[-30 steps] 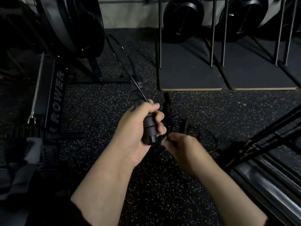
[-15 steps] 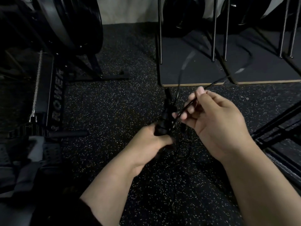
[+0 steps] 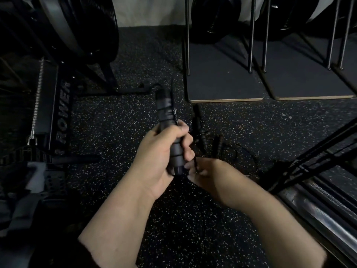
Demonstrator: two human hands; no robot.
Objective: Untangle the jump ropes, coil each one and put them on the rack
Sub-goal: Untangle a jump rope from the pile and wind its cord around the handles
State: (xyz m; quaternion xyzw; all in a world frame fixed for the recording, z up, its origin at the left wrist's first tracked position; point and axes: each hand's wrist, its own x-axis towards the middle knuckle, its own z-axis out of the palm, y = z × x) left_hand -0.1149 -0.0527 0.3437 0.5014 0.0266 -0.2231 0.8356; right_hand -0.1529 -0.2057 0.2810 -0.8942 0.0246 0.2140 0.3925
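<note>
Nearest the camera, at six o'clock, two bare forearms are reaching out over the speckled rubber floor (image 3: 119, 132). The left hand (image 3: 154, 157) is wrapping its fingers around a black jump-rope handle (image 3: 167, 120), holding it upright with thin cord wound in turns around the grip. Just beside it at three o'clock, the right hand (image 3: 214, 176) is pinching a strand of black cord (image 3: 195, 163) between thumb and fingertips, close against the handle's bottom end.

Beyond the hands, at one o'clock, more handles and a loose loop of jump rope (image 3: 201, 128) are lying tangled on the floor, the loop trailing toward three o'clock. Open floor is stretching from there to ten and twelve o'clock.

At nine o'clock a rowing machine (image 3: 61, 117) is bordering that open floor, its rail edge running near to far. At four o'clock dark angled bars and a metal rail (image 3: 309, 206) are closing in the right side. Farthest, at one o'clock, flat boards with pale edges (image 3: 226, 88) are carrying upright metal rods, with weight plates (image 3: 216, 18) behind them against the wall.
</note>
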